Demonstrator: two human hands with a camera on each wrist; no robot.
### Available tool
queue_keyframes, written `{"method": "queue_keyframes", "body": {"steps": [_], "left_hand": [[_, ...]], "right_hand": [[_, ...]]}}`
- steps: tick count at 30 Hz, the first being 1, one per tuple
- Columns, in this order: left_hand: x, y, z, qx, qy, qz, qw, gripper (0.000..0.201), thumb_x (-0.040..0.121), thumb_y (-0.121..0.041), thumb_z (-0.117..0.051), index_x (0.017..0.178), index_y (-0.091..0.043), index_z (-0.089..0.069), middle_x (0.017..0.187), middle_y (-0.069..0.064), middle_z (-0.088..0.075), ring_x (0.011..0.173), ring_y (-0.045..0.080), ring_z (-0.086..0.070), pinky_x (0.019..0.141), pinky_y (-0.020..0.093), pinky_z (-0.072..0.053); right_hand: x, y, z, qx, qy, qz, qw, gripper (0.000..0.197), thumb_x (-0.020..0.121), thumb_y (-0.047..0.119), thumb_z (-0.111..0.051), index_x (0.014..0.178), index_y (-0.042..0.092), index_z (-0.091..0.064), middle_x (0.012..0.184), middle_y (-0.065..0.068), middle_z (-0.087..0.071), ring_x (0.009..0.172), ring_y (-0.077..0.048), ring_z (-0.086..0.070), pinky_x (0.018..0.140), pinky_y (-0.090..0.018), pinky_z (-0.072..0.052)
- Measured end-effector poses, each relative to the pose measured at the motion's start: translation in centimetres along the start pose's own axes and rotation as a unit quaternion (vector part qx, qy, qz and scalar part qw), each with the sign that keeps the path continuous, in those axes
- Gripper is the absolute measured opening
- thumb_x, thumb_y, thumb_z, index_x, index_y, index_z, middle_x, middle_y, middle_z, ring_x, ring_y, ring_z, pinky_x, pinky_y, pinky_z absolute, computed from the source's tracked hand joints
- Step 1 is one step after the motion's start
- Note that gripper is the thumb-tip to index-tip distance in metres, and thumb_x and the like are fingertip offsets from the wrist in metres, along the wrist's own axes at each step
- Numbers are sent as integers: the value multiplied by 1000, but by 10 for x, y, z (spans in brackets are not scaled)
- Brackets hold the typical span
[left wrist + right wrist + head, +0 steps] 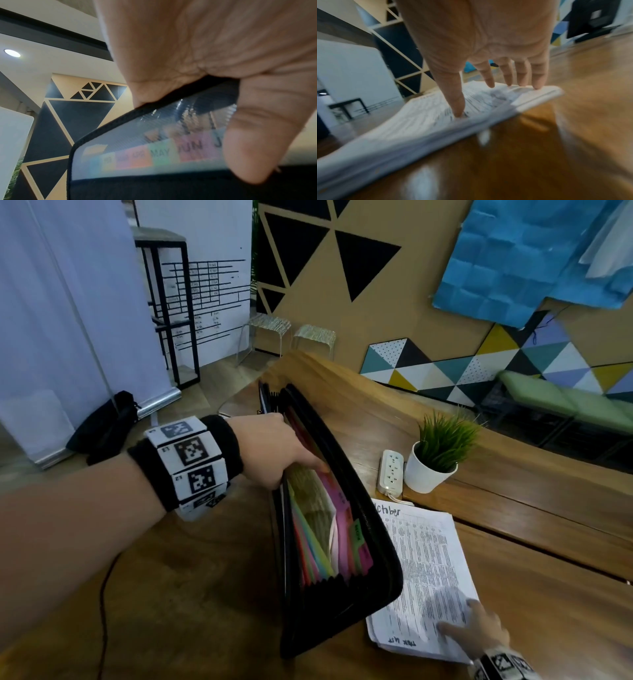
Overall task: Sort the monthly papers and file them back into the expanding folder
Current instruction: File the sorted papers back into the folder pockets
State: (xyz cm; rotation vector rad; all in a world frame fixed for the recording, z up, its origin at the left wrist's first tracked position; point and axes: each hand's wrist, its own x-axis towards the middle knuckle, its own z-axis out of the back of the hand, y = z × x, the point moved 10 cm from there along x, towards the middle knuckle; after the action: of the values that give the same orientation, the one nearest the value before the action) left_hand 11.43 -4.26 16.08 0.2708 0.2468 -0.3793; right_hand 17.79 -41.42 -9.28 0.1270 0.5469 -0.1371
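A black expanding folder (363, 587) stands open on the wooden table, with coloured dividers and month tabs inside. My left hand (274, 450) grips its near wall at the top; in the left wrist view the thumb (254, 142) and fingers pinch the translucent front panel (130, 136), where tabs reading MAY and JUN show through. To the folder's right lies a stack of printed papers (421, 573), its top sheet headed "October". My right hand (479, 628) rests on the stack's near corner with straight, spread fingers (488, 75) touching the top sheet (426, 115).
A white power strip (390, 472) and a small potted plant (435, 460) stand behind the papers. The table (548, 594) runs on to the right; a thin dark cable (102, 594) crosses its left side. Two stools (270, 326) and a black shelf frame stand beyond.
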Motion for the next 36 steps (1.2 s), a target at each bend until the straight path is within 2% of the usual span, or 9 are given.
{"method": "queue_keyframes", "body": {"steps": [5,9,14,17,19,22,27,30,36], "left_hand": [[3,0,-4,19,12,-5,1000,70,88,-26,-51,147,-44,-18,117,-6,-60,104,15,-52,102,35,-34],[3,-2,-3,26,7,-9,1000,71,88,-26,-52,147,-45,-18,117,-6,-61,104,15,-53,101,36,-34],[2,-4,-2,18,-6,-19,1000,61,87,-27,-53,141,-46,-32,120,-12,-60,108,13,-53,102,37,-34],[4,-3,-4,18,-13,-20,1000,51,85,-29,-53,133,-42,-44,117,-14,-61,107,12,-54,101,38,-35],[4,-4,-5,16,-18,-28,999,44,84,-30,-54,126,-41,-51,113,-15,-62,106,10,-55,100,38,-36],[5,-5,-7,16,-21,-44,999,37,84,-30,-54,120,-40,-56,117,-17,-58,110,8,-51,98,38,-36],[2,1,-12,-8,-52,-61,997,32,88,-36,-53,119,-40,-59,130,-19,-50,119,8,-42,101,35,-33],[-3,-1,-2,-51,-120,-80,988,26,77,-33,-64,102,-37,-70,109,-16,-66,110,12,-56,95,37,-40],[0,7,-6,-77,-115,-49,989,40,62,-34,-49,95,-33,-72,95,-10,-68,99,13,-58,94,37,-38]], "right_hand": [[5,-19,-8,-31,-18,-43,998,110,59,83,-52,142,15,-25,144,-6,-36,130,-25,-36,108,-39,-30],[-11,-18,-2,4,-16,-67,998,113,60,72,-67,142,10,-21,145,-12,-33,131,-28,-34,108,-39,-30],[-37,2,21,3,-10,-79,997,96,70,65,-64,135,4,-30,138,-13,-44,119,-23,-48,100,-29,-38],[-40,9,25,48,21,-79,996,69,79,44,-68,123,0,-40,105,-10,-56,81,-18,-46,83,-26,-42],[-34,4,24,73,35,-75,994,55,76,27,-75,112,-2,-45,74,-6,-45,66,-17,-44,79,-32,-44],[-22,-3,23,87,8,-61,994,43,70,17,-80,82,-1,-43,73,-6,-50,73,-23,-52,77,-35,-47],[6,-20,17,134,-28,-50,989,24,80,17,-69,99,9,-58,83,-3,-61,73,-17,-59,61,-27,-48],[5,-30,21,143,-38,-46,988,9,86,14,-59,93,12,-56,77,-3,-59,70,-18,-58,56,-24,-43],[10,-43,21,149,-39,-49,987,30,87,19,-59,114,6,-57,89,-8,-60,79,-23,-58,68,-31,-48]]}}
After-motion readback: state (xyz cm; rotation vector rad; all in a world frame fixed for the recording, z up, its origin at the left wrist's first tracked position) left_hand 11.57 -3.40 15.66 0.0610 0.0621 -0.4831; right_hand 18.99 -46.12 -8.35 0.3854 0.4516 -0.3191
